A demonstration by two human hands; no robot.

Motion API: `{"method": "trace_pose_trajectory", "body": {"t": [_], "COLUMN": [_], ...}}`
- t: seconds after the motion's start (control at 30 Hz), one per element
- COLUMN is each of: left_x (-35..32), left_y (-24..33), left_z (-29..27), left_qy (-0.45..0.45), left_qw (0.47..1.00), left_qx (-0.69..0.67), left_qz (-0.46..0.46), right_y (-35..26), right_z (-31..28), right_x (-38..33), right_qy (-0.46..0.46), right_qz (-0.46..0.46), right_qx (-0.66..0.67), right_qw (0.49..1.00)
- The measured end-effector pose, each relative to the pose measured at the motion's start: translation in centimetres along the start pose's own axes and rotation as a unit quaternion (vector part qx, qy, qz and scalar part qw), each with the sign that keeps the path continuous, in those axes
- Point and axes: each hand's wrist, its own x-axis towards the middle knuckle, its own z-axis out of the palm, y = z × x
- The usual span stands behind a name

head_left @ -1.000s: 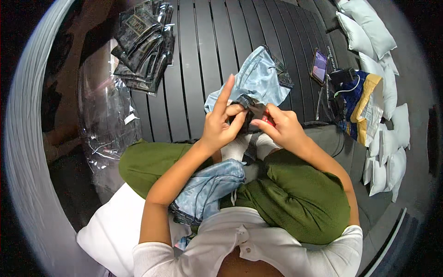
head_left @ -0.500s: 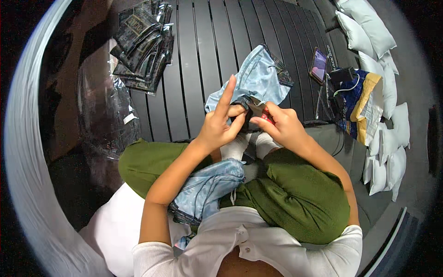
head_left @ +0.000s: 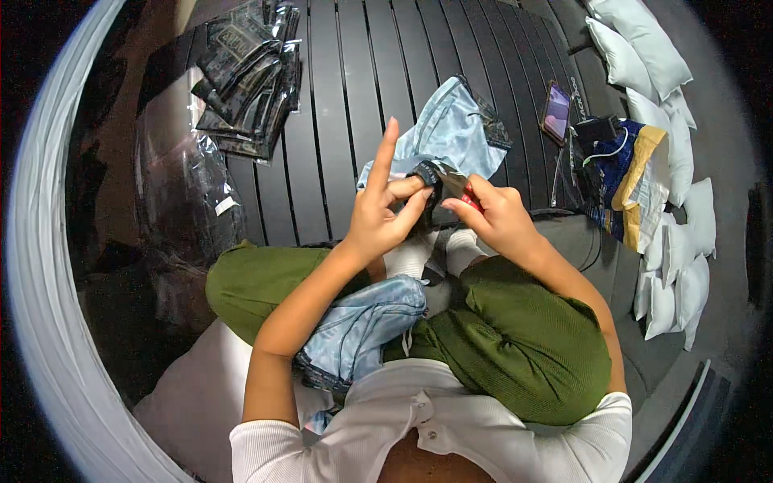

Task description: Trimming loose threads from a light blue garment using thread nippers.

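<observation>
My left hand pinches a dark gathered band between thumb and bent fingers, its index finger pointing up. The band lies against a light blue satin-like garment with dark lace at its far edge; whether they are joined is hidden. In my right hand is a small red-handled cutting tool, its metal blade meeting the band; whether it is scissors or a knife I cannot make out. A second light blue garment with dark lace is bunched in my lap.
Flat packages in clear plastic are piled at the far left, beside loose clear plastic. To the right are a phone, a blue and yellow bag with cables and a black box, and several white pillow-shaped packs.
My left index finger has tilted slightly left. My right hand has shifted a little to the right, showing more of the red handle and blade. The garments stay nearly in place.
</observation>
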Motion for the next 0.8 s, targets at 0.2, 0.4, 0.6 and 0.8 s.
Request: {"method": "trace_pose_trajectory", "body": {"t": [0.2,0.4,0.6,0.8], "left_x": [0.3,1.1,1.5,1.0], "left_y": [1.0,1.3,1.4,0.9], "left_z": [0.1,-0.7,-0.7,-0.1], "left_qy": [0.008,0.057,0.066,-0.005], "left_qw": [0.990,0.943,0.924,0.945], "left_qx": [-0.127,-0.295,-0.318,-0.266], "left_qz": [-0.063,-0.144,-0.200,-0.188], "right_y": [0.3,2.4,2.9,1.6], "right_z": [0.1,0.1,0.3,1.0], "right_x": [-0.1,-0.2,-0.1,0.5], "right_qy": [0.004,0.051,0.126,0.114], "right_qz": [-0.001,0.195,0.277,0.101], "right_qx": [0.001,0.439,0.652,0.374], "right_qw": [1.000,0.876,0.695,0.915]}}
